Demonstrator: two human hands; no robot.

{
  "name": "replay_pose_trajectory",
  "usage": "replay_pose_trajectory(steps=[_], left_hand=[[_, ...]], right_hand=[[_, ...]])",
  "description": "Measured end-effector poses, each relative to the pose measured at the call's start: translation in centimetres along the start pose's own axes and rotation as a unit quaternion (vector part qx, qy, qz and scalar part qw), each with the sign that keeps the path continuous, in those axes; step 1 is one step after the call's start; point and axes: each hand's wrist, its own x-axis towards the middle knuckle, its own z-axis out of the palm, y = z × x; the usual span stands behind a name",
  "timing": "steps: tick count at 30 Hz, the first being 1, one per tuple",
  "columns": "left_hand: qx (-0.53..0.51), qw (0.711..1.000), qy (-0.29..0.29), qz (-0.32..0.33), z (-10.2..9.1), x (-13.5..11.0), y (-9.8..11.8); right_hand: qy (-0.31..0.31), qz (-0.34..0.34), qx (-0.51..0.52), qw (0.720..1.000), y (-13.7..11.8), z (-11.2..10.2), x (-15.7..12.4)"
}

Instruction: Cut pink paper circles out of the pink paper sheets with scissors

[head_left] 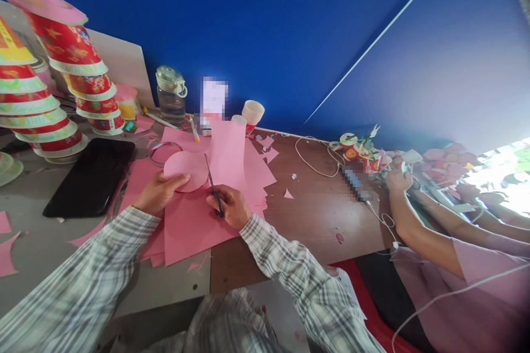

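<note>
My left hand (157, 192) pinches a rounded piece of pink paper (185, 168) at its lower left edge. In my right hand (232, 204) is a pair of scissors (213, 186), its blades pointing up along the right edge of that piece. Whether the blades bite into the paper I cannot tell. Below both hands lies a loose stack of pink paper sheets (199, 231). One pink strip (227, 149) rises behind the scissors. A roll of clear tape (164, 152) rests on the sheets behind my left hand.
Stacked red paper cups (93, 88) tower at left, near a black tablet-like slab (91, 176). A water bottle (171, 96) and white cups (253, 112) stand by the blue wall. Pink scraps (289, 194) and a white cable (317, 168) lie on the table. Another person's arm (418, 231) works at right.
</note>
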Motion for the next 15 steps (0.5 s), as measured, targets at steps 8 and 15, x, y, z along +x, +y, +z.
replay_pose_trajectory(steps=[8,15], left_hand=[[0.009,1.000,0.015,0.019,0.03,-0.15,0.59],[-0.028,1.000,-0.008,-0.001,-0.38,0.13,0.43]], right_hand=[[-0.002,0.007,0.021,1.000,0.09,0.02,-0.01],[-0.011,0.020,0.030,0.999,-0.20,0.15,-0.11]])
